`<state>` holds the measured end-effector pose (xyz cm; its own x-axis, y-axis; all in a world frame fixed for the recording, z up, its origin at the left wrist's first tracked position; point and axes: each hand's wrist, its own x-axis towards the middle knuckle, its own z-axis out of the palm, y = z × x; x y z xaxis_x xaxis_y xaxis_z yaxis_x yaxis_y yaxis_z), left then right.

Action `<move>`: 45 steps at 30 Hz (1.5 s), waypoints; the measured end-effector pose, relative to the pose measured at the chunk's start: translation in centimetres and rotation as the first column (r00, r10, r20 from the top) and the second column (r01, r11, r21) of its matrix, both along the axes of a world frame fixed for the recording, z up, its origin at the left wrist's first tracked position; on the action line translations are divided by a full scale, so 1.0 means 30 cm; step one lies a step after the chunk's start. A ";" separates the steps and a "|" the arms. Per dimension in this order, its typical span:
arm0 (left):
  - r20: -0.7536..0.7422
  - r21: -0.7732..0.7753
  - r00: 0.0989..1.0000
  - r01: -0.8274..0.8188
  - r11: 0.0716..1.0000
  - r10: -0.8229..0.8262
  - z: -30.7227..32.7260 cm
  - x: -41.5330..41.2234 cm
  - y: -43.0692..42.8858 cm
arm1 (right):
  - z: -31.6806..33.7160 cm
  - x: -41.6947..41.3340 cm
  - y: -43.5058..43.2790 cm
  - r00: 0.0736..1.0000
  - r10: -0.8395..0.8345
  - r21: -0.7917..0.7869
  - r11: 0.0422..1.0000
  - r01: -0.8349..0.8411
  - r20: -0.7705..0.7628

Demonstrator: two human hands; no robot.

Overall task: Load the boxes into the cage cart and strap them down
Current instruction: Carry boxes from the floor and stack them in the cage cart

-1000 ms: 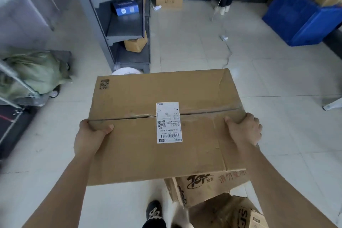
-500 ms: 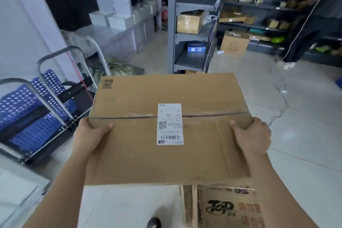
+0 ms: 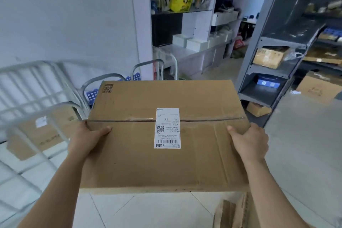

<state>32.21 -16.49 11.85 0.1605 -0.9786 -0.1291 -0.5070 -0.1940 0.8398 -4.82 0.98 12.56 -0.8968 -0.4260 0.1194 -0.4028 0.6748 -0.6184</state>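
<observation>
Person carrying large flat brown cardboard box (image 3: 133, 157), clear of floor; left hand (image 3: 90, 139) and right hand (image 3: 249, 141) each gripping side edge, thumbs on top. Loading step apparently underway. Next move likely calling for swinging box left, into blurred grey metal-barred cage cart (image 3: 27, 65).

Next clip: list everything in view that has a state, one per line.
Carried box: flaps closed, label over the seam, held off the floor.
Left hand: grips the box's left edge, thumb on top.
Right hand: grips its right edge, thumb on top.
Cage cart: blurred; one labelled box sits behind its bars.
</observation>
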 end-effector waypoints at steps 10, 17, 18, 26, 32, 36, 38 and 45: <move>-0.008 -0.030 0.974 -0.226 0.974 0.226 0.029 0.557 -0.141 | 0.062 0.463 -0.457 0.973 0.229 0.006 0.973 -0.229 -0.008; 0.050 -0.078 0.937 -0.341 0.937 0.345 0.080 0.931 -0.226 | 0.087 0.819 -0.745 0.938 0.346 -0.017 0.938 -0.346 -0.015; 0.051 -0.079 0.930 -0.361 0.929 0.365 0.086 0.981 -0.237 | 0.093 0.864 -0.783 0.930 0.368 -0.014 0.930 -0.368 -0.013; 0.058 -0.106 0.846 -0.523 0.846 0.530 0.142 1.283 -0.320 | 0.140 1.183 -1.124 0.844 0.534 -0.032 0.844 -0.536 -0.043; 0.044 -0.128 0.767 -0.631 0.765 0.640 0.177 1.456 -0.424 | 0.170 1.390 -1.403 0.744 0.665 -0.078 0.740 -0.668 -0.064; 0.045 -0.144 0.709 -0.693 0.706 0.704 0.201 1.552 -0.484 | 0.199 1.525 -1.562 0.676 0.735 -0.080 0.672 -0.736 -0.056; 0.038 -0.140 0.682 -0.720 0.680 0.730 0.203 1.609 -0.507 | 0.210 1.598 -1.636 0.643 0.764 -0.079 0.639 -0.765 -0.050; 0.048 -0.145 0.607 -0.781 0.607 0.793 0.218 1.830 -0.587 | 0.224 1.886 -1.834 0.567 0.823 -0.066 0.564 -0.823 -0.039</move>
